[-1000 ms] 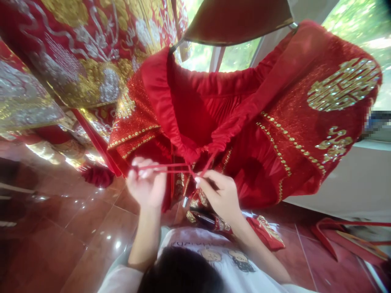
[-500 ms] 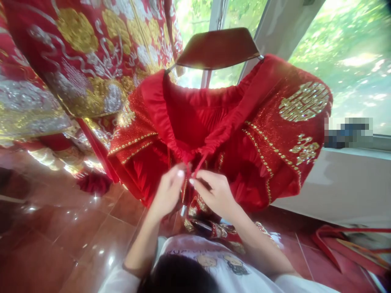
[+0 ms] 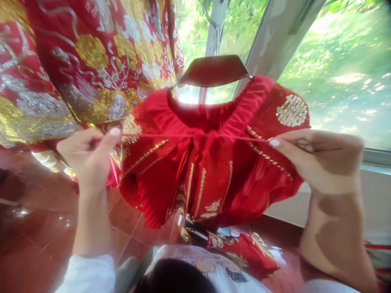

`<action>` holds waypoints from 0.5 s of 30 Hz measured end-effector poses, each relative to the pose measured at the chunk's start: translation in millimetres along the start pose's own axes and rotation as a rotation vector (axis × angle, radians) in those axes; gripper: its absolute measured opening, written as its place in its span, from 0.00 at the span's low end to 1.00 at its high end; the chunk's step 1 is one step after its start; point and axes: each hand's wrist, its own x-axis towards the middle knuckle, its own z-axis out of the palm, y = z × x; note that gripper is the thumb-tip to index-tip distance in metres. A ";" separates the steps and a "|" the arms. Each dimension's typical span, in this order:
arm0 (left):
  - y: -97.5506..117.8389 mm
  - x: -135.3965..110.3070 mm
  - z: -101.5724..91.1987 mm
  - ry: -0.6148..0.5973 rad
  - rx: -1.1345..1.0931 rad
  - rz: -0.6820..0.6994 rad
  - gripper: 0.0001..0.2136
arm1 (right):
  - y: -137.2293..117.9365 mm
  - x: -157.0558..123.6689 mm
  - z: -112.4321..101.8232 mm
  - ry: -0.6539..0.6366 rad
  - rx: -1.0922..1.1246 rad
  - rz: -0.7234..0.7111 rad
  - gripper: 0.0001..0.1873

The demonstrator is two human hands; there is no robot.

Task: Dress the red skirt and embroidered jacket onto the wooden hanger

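A red skirt (image 3: 210, 162) with a gathered waistband, gold beading and sparkling emblems hangs from a hanger with a dark red panel (image 3: 215, 71). Out to the left, my left hand (image 3: 88, 152) pinches one end of the thin red drawstring (image 3: 235, 137). My right hand (image 3: 317, 156) grips the other end on the right side, in front of the skirt. Between the two hands the drawstring runs taut and nearly level, meeting at a gathered spot in the middle of the waistband.
Heavily embroidered red, gold and silver garments (image 3: 106, 61) hang at the left. Behind are windows (image 3: 339, 81) above a white wall. Another red and gold piece (image 3: 244, 252) lies low before my body, over a red tiled floor (image 3: 51, 240).
My hands have moved from close together at the front of the waistband to far apart, stretching the drawstring sideways. The waistband opening is drawn narrower.
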 end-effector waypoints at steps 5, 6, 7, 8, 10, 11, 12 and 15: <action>-30.1 -0.5 11.6 0.064 0.225 0.090 0.21 | 34.7 8.5 26.4 -0.033 -0.166 0.061 0.06; -27.8 -5.2 17.3 0.096 0.277 0.137 0.17 | 33.5 6.3 35.1 -0.002 -0.268 -0.012 0.07; -22.9 -10.9 23.6 0.128 0.321 0.184 0.12 | 29.7 3.5 43.9 0.039 -0.373 -0.095 0.08; -16.6 -17.2 30.6 0.147 0.348 0.229 0.07 | 24.0 0.5 52.7 0.083 -0.462 -0.174 0.08; -4.4 -31.2 46.6 0.094 0.348 0.312 0.14 | 9.8 -4.8 70.4 0.159 -0.544 -0.298 0.08; -0.5 -38.1 55.5 0.022 0.336 0.345 0.18 | 3.0 -6.5 79.2 0.169 -0.536 -0.340 0.09; 1.4 -44.4 64.5 -0.066 0.323 0.369 0.20 | -2.8 -7.4 87.8 0.162 -0.516 -0.367 0.10; -4.5 -56.1 88.3 -0.297 0.318 0.381 0.19 | -10.5 -5.0 109.6 0.123 -0.518 -0.399 0.13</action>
